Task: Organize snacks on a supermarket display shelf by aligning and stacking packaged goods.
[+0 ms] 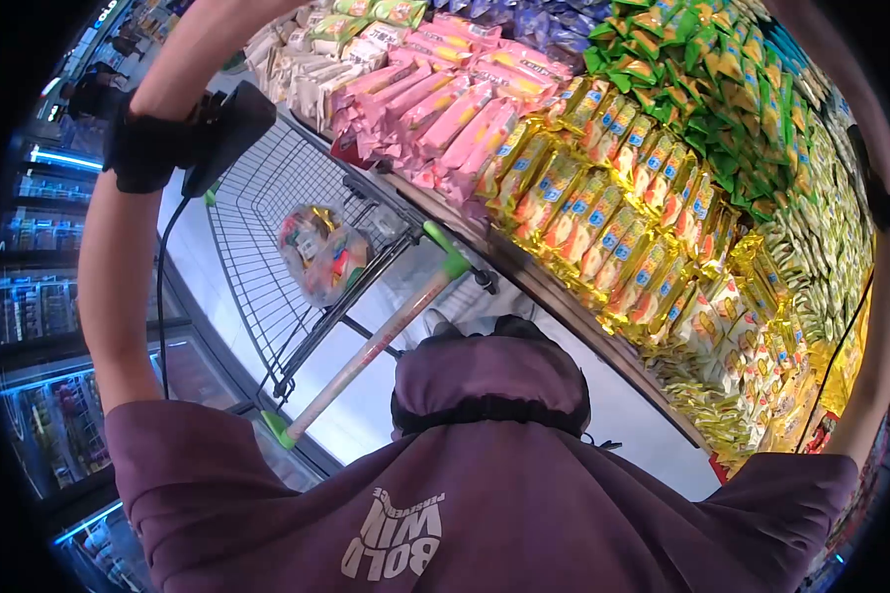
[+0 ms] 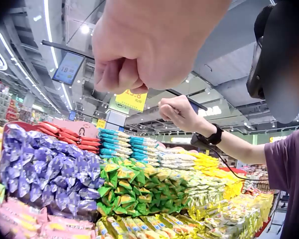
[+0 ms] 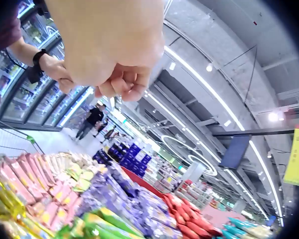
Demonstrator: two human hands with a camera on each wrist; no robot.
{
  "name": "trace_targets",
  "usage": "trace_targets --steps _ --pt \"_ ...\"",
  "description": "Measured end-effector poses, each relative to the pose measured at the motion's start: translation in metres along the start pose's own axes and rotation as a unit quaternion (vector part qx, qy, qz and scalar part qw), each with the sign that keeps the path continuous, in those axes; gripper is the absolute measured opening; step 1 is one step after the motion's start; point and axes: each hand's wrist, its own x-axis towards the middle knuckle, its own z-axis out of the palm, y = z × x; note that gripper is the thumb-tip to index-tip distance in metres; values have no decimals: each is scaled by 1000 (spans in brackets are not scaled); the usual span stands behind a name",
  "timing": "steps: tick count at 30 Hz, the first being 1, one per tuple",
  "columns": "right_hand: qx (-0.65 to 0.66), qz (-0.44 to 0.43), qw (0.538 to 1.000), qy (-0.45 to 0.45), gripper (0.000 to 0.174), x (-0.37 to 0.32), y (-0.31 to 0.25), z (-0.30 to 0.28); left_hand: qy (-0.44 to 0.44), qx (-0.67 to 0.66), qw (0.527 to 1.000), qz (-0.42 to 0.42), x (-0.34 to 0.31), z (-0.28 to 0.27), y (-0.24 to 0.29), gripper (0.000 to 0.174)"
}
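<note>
Both forearms are raised, and in the head view the hands themselves lie beyond the top edge. My left hand [image 2: 144, 50] fills the top of the left wrist view, its fingers curled into the palm around nothing visible. Across from it, my right hand [image 2: 179, 112] is raised at a similar height, also curled like a fist. In the right wrist view my right hand [image 3: 109, 55] shows bent fingers and no object, while the left hand [image 3: 57, 74] appears behind it. Below both hands spreads a display of packaged snacks: pink packs [image 1: 445, 109], gold packs [image 1: 593, 208] and green packs [image 1: 702, 89].
A wire shopping cart [image 1: 257, 217] with a green-ended handle stands at front left, a plastic bag of goods [image 1: 321, 257] inside. Glass-door coolers [image 1: 49, 296] line the left side. Purple packs [image 2: 50, 174] fill another display section. Farther off, a person in dark clothes [image 3: 92, 119] stands in the aisle.
</note>
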Motion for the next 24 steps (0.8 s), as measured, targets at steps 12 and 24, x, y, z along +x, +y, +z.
trace_targets --steps 12,24 --pt "420 -143 886 -136 16 105 -350 137 -332 -164 905 -209 -304 95 -165 17" --pt "475 -14 781 -404 20 195 -451 310 -477 -207 779 -349 -585 334 -271 33"
